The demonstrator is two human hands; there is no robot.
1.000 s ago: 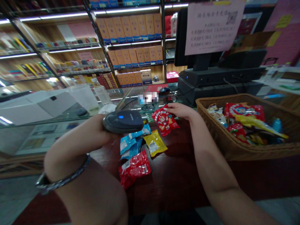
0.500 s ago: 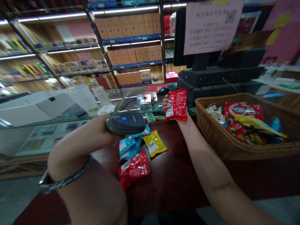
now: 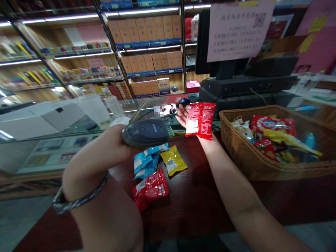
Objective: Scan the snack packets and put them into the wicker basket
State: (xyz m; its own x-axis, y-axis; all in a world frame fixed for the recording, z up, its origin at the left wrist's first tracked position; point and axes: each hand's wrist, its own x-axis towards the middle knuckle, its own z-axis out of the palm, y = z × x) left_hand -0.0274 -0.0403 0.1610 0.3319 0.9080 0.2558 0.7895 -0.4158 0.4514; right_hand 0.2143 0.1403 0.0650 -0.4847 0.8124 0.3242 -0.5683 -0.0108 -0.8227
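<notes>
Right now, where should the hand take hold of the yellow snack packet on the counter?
Pinch the yellow snack packet at its lower right end, coming from the right. That end lies flat on the bare wooden counter, away from the blue packets at its left, so its thin edge can be lifted without disturbing them.

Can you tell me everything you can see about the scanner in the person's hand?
The scanner is a dark grey, rounded handheld barcode scanner. It looks like smooth, shiny plastic, with small lettering on top. The left hand grips it from underneath and holds it nearly level, with its top facing up. It sits in the air over the counter, just above a blue snack packet. Only the hand clearly touches it.
</notes>
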